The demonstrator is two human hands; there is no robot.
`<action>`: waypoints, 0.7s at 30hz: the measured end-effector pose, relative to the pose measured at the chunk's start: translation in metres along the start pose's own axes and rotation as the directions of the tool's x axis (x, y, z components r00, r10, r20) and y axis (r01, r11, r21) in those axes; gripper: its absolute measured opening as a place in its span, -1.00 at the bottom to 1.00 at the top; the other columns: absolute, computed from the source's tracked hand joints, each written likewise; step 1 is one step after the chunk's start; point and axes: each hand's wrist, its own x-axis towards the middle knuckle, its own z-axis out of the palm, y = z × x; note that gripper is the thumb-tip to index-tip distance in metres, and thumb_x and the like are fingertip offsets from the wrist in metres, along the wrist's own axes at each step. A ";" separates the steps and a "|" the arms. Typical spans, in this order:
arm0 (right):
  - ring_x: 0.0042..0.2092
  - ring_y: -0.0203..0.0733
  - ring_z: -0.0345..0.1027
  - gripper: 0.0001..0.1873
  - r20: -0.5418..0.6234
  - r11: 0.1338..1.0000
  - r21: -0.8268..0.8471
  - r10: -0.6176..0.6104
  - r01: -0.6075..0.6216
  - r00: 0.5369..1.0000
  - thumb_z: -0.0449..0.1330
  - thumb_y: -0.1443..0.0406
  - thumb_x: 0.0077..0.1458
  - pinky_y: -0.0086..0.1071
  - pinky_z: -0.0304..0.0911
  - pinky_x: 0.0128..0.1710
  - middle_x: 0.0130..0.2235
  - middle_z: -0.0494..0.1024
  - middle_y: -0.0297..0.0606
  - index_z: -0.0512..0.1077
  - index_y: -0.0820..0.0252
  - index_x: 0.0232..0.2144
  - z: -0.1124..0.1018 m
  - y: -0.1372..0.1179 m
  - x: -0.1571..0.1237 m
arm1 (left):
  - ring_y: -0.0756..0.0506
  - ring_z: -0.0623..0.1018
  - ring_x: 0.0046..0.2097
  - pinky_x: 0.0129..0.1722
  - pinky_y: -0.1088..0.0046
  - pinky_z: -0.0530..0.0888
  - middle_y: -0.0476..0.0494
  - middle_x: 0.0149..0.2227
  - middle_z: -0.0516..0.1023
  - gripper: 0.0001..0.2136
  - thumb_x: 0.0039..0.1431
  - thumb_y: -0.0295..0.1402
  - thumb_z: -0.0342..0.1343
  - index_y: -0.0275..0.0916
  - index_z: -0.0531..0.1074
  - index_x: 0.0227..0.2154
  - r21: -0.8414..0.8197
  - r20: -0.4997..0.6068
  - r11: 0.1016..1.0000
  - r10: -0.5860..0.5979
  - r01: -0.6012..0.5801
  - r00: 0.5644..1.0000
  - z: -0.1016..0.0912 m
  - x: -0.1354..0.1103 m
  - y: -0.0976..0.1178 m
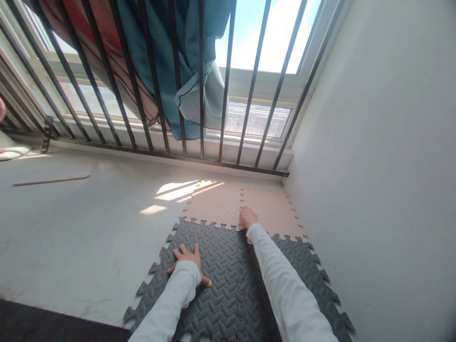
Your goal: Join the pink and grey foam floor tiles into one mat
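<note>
Ahead on floor: right hand (247,217) closed, pressing pink mats (217,204) seam, farther forward; left hand (187,258) open, flat on grey mat (228,275), nearer.

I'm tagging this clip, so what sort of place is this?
Probably a home balcony or window nook: a barred window with hanging cloth, and interlocking foam mats on the bare floor.

The single head-worn camera is looking forward and down from above the floor (71,237), close over the foam mats (228,280), facing the barred window (249,90) at twelve o'clock, a wall (384,142) running along three o'clock.
</note>
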 end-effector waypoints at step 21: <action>0.17 -0.16 -0.05 -0.47 -0.046 0.999 -0.029 -0.030 0.028 0.999 -0.22 0.49 0.08 -0.17 -0.05 0.05 0.15 0.11 0.06 0.02 0.34 0.13 0.001 -0.016 0.050 | -0.61 -0.24 0.18 -0.27 -0.42 0.15 -0.52 0.23 -0.28 0.27 -0.75 -0.12 0.31 -0.12 -0.26 0.17 -0.023 0.013 0.999 -0.036 0.036 0.999 0.003 0.007 0.004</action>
